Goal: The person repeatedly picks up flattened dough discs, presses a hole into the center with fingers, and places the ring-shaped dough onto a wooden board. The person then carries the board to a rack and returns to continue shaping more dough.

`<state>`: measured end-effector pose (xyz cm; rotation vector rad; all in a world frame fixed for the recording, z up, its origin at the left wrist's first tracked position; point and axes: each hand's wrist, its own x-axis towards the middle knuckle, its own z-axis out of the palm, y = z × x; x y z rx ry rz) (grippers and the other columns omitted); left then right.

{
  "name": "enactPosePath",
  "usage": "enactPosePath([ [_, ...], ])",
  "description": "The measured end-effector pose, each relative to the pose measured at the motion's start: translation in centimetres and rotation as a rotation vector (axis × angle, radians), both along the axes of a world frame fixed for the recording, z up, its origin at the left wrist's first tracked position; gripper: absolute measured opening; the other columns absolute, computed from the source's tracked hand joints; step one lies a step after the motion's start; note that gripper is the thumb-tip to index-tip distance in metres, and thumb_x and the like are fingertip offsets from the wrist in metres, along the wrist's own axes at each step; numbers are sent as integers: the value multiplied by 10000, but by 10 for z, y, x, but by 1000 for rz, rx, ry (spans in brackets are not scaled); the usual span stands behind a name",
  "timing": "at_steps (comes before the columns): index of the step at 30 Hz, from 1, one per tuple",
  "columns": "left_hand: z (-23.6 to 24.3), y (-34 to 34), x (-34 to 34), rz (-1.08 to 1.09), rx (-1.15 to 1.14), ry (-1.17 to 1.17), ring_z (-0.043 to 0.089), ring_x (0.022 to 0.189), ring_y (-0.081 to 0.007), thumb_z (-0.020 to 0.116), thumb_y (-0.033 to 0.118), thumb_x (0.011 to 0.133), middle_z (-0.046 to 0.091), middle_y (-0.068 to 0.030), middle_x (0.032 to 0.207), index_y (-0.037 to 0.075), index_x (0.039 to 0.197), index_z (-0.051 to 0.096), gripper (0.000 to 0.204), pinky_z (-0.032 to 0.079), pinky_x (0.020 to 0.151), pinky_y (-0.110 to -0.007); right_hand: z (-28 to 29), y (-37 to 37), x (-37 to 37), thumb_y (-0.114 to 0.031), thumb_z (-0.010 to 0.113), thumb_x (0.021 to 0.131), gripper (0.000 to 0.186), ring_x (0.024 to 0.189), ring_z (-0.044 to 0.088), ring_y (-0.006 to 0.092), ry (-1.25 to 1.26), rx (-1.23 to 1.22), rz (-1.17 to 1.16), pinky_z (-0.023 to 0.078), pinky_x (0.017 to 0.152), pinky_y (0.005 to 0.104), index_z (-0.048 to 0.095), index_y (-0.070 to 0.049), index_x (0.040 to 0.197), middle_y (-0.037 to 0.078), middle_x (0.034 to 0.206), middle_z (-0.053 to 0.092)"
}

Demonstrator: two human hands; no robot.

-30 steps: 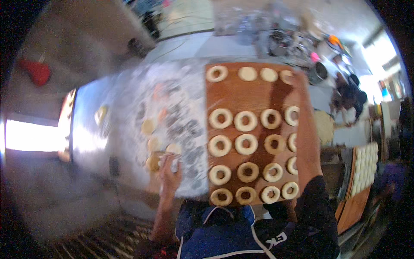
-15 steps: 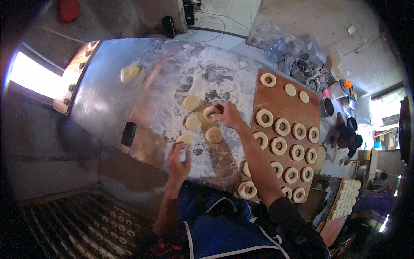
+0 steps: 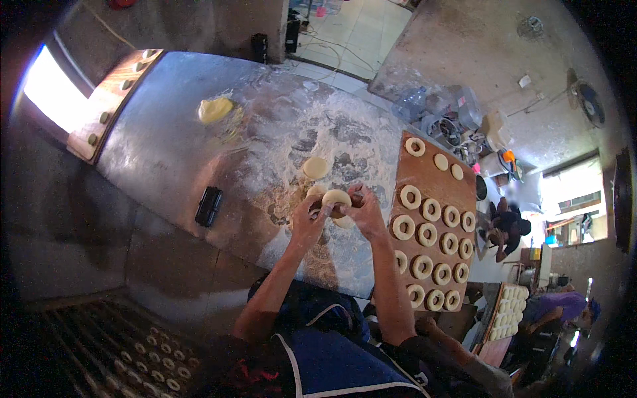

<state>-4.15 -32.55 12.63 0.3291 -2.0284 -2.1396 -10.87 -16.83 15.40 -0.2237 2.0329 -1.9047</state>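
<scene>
A pale dough ring (image 3: 337,197) is held up in front of me, just above the floured metal table. My left hand (image 3: 309,217) pinches its left side, and my right hand (image 3: 365,211) grips the right side with curled fingers. Close behind the ring lies a flat dough round (image 3: 315,168). Two more rounds are partly covered by my hands and the ring. To the right, a brown wooden board (image 3: 424,171) carries several dough rings (image 3: 427,235) in rows, plus two uncut rounds (image 3: 441,162) near its far end.
A yellow lump of dough or fat (image 3: 215,110) and a black case (image 3: 209,206) lie on the metal table (image 3: 166,132). Racks with more rings (image 3: 166,363) are at lower left. Another person's arm (image 3: 464,358) shows at lower right, with people (image 3: 509,229) farther off.
My left hand has left a dough round and come right to the ring, which my right hand held alone before. Both hands now hold it. The whole view has shifted a little.
</scene>
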Motion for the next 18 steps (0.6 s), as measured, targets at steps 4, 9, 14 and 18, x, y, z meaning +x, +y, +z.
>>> enactPosePath([
  [4, 13, 0, 8, -60, -8, -13, 659, 965, -201, 663, 165, 929, 684, -138, 1052, -25, 1186, 611, 324, 534, 836, -333, 8, -11, 27, 51, 684, 820, 260, 853, 644, 127, 127, 60, -62, 548, 800, 294, 533, -18, 1020, 64, 918, 651],
  [9, 12, -3, 7, -102, -163, -1, 654, 972, -189, 633, 130, 943, 679, -134, 1072, -5, 1204, 599, 296, 532, 850, -327, 11, -24, 37, 14, 696, 819, 333, 921, 675, 194, 161, 32, -150, 586, 777, 347, 515, -4, 1098, 125, 954, 663],
  [14, 2, -1, 2, -31, 332, -29, 622, 1058, -214, 612, 88, 948, 619, -138, 1183, 54, 1356, 414, 455, 524, 872, -341, 19, -19, 44, 45, 661, 815, 501, 899, 675, 198, 20, -47, -33, 588, 746, 363, 408, -45, 1239, 136, 1008, 651],
  [18, 0, 1, 7, -170, 719, -62, 593, 1092, -226, 573, -14, 899, 549, -158, 1243, 87, 1363, 337, 530, 521, 868, -344, 22, -3, 39, -77, 587, 869, 442, 928, 661, 229, -185, -265, 137, 557, 808, 368, 411, -39, 1273, 138, 1073, 631],
])
